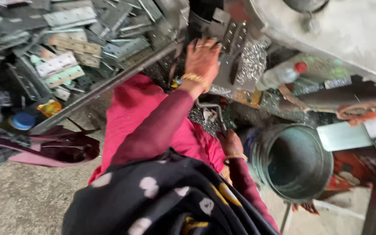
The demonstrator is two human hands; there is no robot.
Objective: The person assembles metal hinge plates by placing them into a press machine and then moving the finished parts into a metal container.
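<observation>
Metal plate (pixel 223 65) under crowded left hand (pixel 202 58)

Maroon sleeves (pixel 162 126), gold bangles (pixel 193 77) on both wrists, a ring, pink garment (pixel 129 109), black shawl (pixel 162 200) with pale dots.

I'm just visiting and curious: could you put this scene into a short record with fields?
left hand: stretched forward, resting on a metal plate; gold bangle on wrist
right hand: low, beside a bent metal handle
pile: flat metal hinge plates, upper left
bucket: round, metal, at the right
bottle: clear, red cap, lying down
</observation>
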